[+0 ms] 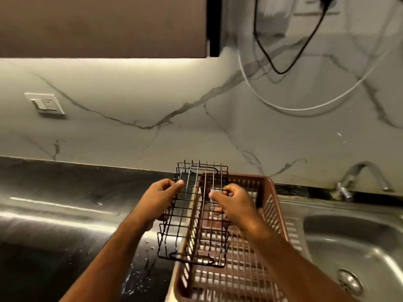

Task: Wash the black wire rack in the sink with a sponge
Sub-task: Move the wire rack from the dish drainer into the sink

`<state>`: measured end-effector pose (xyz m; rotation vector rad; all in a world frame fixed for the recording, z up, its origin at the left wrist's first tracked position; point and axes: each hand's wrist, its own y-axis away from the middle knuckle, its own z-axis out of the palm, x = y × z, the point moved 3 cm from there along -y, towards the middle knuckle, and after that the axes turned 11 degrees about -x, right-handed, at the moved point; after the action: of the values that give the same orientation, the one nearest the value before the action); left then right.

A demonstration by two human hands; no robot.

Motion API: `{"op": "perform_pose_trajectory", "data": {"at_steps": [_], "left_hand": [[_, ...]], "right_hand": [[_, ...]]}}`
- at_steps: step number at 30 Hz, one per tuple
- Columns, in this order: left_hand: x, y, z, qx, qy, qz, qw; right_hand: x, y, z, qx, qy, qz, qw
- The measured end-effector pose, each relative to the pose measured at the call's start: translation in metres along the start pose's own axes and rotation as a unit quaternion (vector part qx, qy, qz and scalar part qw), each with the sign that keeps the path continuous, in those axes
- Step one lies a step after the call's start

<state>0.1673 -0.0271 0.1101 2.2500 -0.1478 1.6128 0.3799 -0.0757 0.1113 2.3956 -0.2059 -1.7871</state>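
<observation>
Black wire rack (194, 214) held up by 2 hands above the brown plastic basket (244, 267).

Its left edge is gripped by the left hand (159, 199), its right by the right hand (233, 203); the sink (327, 236) is seen at right.

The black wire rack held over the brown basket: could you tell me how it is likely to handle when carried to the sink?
The black wire rack probably stays stiff: held by the left hand and right hand, it shows no sag. Open thin wire suggests it is light. Its wires may snag the brown basket.
</observation>
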Motion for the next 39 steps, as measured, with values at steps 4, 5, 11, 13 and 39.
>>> {"op": "perform_pose_trajectory", "data": {"at_steps": [4,5,11,13,39], "left_hand": [[0.026,0.001,0.06,-0.029,0.063,0.005,0.998],[0.031,0.0,0.078,-0.039,0.07,0.007,0.997],[0.062,0.003,0.208,-0.064,0.078,0.001,0.995],[0.066,0.001,0.239,-0.074,0.089,-0.001,0.993],[0.024,-0.075,0.541,-0.127,0.13,-0.164,0.97]], "right_hand": [[0.016,0.019,-0.062,0.003,0.002,0.005,1.0],[0.021,0.027,-0.081,0.006,0.007,0.008,1.0],[0.071,0.069,-0.197,0.032,-0.003,0.029,0.999],[0.084,0.08,-0.224,0.036,-0.006,0.043,0.998],[0.308,0.093,-0.455,-0.004,-0.055,0.17,0.984]]}}
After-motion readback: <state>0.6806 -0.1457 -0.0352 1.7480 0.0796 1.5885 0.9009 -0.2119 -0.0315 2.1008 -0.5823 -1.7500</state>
